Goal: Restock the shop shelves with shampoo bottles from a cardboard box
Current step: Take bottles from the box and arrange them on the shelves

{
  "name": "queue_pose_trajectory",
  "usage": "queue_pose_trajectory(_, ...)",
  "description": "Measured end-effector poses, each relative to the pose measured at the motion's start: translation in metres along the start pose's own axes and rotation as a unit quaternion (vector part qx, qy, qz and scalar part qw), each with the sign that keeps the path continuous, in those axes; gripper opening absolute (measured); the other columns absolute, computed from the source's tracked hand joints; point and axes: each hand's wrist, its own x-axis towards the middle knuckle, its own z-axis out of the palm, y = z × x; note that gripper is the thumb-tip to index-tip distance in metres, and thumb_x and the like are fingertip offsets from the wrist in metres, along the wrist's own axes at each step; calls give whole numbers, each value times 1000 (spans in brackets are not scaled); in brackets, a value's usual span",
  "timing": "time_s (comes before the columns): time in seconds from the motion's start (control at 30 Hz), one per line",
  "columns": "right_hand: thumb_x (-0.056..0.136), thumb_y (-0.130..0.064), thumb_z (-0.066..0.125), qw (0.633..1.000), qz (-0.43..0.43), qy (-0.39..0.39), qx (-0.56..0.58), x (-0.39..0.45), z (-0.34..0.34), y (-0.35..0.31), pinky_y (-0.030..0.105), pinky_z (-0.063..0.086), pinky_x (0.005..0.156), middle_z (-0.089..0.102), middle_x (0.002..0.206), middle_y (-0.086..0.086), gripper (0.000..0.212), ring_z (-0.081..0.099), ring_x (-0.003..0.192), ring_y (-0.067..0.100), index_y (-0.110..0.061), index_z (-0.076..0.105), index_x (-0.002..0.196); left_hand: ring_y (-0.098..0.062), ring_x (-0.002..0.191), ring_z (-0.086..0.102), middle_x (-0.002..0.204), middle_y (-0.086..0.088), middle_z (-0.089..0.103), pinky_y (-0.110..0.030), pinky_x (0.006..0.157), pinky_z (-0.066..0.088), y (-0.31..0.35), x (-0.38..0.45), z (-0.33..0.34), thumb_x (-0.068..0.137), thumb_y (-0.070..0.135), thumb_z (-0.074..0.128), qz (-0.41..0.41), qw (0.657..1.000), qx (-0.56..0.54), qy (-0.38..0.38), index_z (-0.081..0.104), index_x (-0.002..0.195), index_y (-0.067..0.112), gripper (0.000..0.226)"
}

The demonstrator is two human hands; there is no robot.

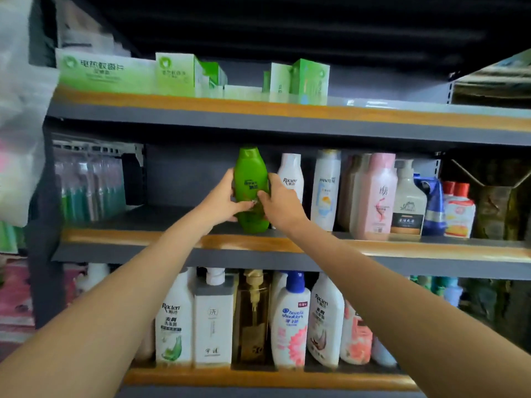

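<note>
Your two bare forearms are reaching up from the bottom corners of the head view and meeting at the middle shelf (138,235). Your left hand (222,201) is wrapping the left side of the green shampoo bottle (250,191), its fingers curling across the front of the label. Your right hand (280,202) is gripping the bottle's right side, thumb pressing on its front. Between them the bottle is standing upright, cap up, its base sitting at or just above the shelf board; you cannot tell from here whether it is touching.

Just beside it on the right, a white Racien bottle (291,176) is standing, then a white Pantene bottle (326,191), a pink bottle (375,196), a white pump bottle (408,202), a blue pouch (434,208) and red-capped bottles (458,209). Packs of toothbrushes (89,185) are hanging at the shelf's left end, well apart from the green bottle.

On the top shelf (201,106), green and white cartons (106,71) are sitting in a row.

On the lower shelf (258,377), you are looking at a white Racien bottle with a green leaf print (173,323), a square white pump bottle (213,320), an amber pump bottle (253,317), a Head & Shoulders bottle (290,320) and more white and pink bottles, all packed closely together.
</note>
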Motion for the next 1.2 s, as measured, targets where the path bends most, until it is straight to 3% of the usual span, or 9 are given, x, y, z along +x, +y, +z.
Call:
queue_pose_trajectory(0.13,98,-17,38,995,85,-35,26,24,7,9,47,49,92,59,119,22,31,63,100,42,-8,40,128,-22,116,52,129,-3,51,-46,83,51,-8,18,8,88,6,60,-12,999,32,-13,8,146,36,83)
queue_pose_trajectory(0.23,96,-8,38,989,115,-47,77,33,9,12,46,55,81,55,124,21,32,65,93,45,-7,40,128,-27,115,53,128,-7,49,-49,86,53,-14,33,10,85,4,63,-48,994,98,-22,1,146,41,94)
queue_pose_trajectory(0.47,93,-8,45,985,144,-56,78,54,26,15,45,53,88,51,128,22,35,62,103,41,-1,39,126,-35,106,58,124,-17,51,-49,80,56,-29,58,19,80,2,64,-107,976,186,49,11,144,40,91)
queue_pose_trajectory(0.6,89,-8,49,990,125,-45,54,51,24,17,42,48,95,56,121,22,33,60,107,36,3,43,120,-37,113,55,129,-18,51,-45,93,50,-29,63,19,80,10,67,-131,966,214,59,9,147,35,92)
queue_pose_trajectory(0.67,87,-5,48,997,70,-19,12,36,5,16,39,49,89,59,107,18,22,58,96,33,1,49,109,-37,121,49,134,-16,48,-43,99,42,-21,52,21,83,15,65,-86,950,276,121,16,147,25,81)
queue_pose_trajectory(0.8,86,-6,46,997,-64,48,-17,-25,-46,27,42,53,81,70,91,13,20,65,83,28,-6,62,98,-25,107,51,116,-10,53,-34,88,43,-1,-5,48,83,-1,48,210,905,256,267,46,121,6,39)
queue_pose_trajectory(0.93,84,-1,47,998,-51,-13,-16,-119,-72,84,27,55,63,72,69,7,20,68,58,17,-14,62,83,-19,94,51,101,-10,56,-21,80,37,-10,-76,121,76,-4,45,347,908,194,130,54,108,2,34)
queue_pose_trajectory(1.07,89,-3,51,982,70,-160,-71,-194,-64,169,18,51,54,70,65,7,16,66,52,16,-13,61,81,-18,97,48,100,-7,57,-22,80,37,-53,-146,208,77,11,38,314,932,163,-77,55,107,6,34)
queue_pose_trajectory(1.2,93,-12,46,861,189,-447,-154,-258,-34,249,24,51,68,69,96,11,16,68,81,24,-9,61,97,-26,115,45,124,-8,49,-39,94,39,-100,-192,271,87,10,44,184,872,274,-362,45,126,10,39)
